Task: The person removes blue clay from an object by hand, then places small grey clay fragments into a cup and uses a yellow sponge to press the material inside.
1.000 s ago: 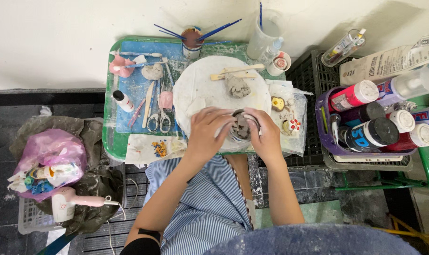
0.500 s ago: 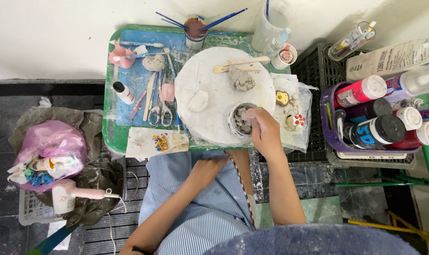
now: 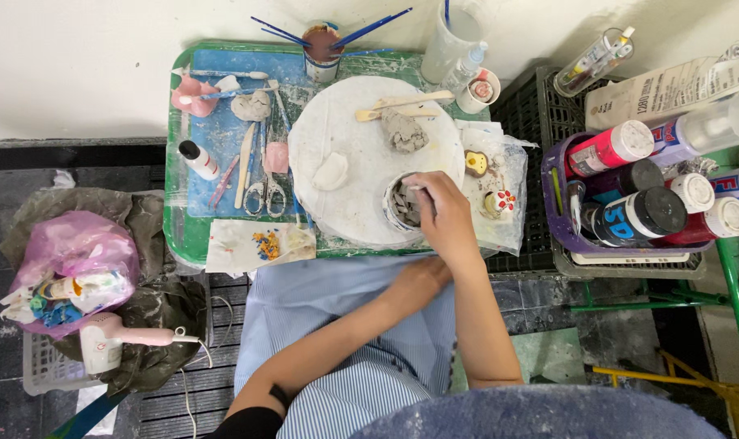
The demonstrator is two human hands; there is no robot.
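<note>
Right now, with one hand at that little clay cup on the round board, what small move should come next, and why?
Probably bring the left hand up from the lap to steady the clay cup. Only the right hand touches it, fingers at its rim, and it stands near the round white board's edge, so one-sided pressing could push it off.

1. A home craft corner for clay work is shown, set low against a white wall.
2. A green tray (image 3: 176,219) is laid with brushes (image 3: 369,28), scissors (image 3: 263,191) and clay lumps (image 3: 403,130).
3. Paint bottles (image 3: 638,215) are kept in a purple basket (image 3: 558,236).
</note>
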